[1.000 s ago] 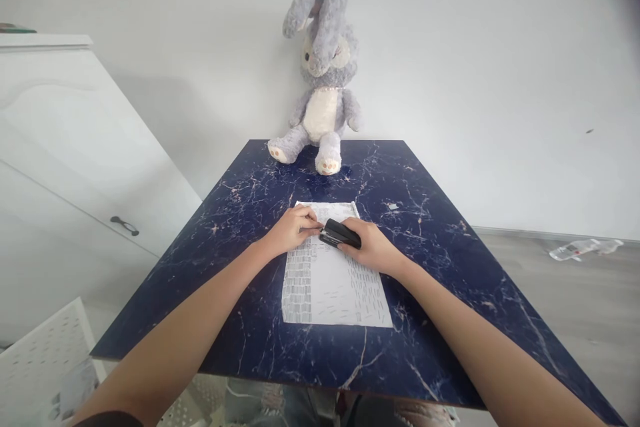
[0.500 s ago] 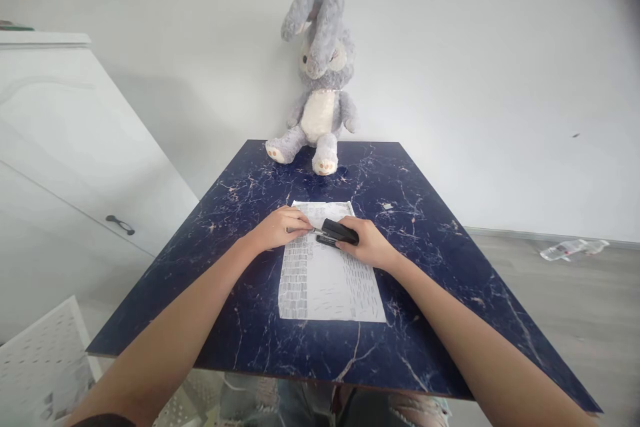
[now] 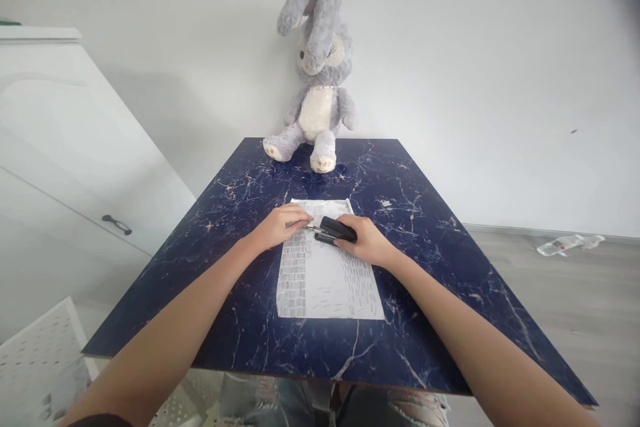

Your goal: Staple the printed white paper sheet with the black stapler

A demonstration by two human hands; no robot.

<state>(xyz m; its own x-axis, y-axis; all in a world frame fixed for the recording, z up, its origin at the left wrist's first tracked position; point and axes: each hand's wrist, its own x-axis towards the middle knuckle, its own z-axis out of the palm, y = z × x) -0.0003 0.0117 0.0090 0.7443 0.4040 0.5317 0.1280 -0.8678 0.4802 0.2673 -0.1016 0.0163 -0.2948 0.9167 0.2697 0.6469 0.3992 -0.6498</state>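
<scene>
My right hand (image 3: 367, 239) is wrapped round a black stapler (image 3: 339, 227), whose top and base are spread apart with a thin metal rail showing at the left end. My left hand (image 3: 284, 225) comes in from the other side, fingers pinched close to that rail. A small grey piece shows under its fingers, too small to make out. Beneath both hands a white sheet of paper (image 3: 330, 290) lies flat, covered with rows of dark marks and short strokes.
The dark blue marbled table (image 3: 240, 320) carries a grey plush rabbit (image 3: 317, 110) at its far edge, against the wall. A white cabinet (image 3: 75, 147) stands to the left, and a perforated white panel (image 3: 40, 353) lower down. Clear plastic packaging (image 3: 563, 245) lies on the floor at right.
My left fingers and the metal rail have shifted slightly, with more of the rail showing. My right hand keeps its hold on the stapler. The whole view has moved a little.
</scene>
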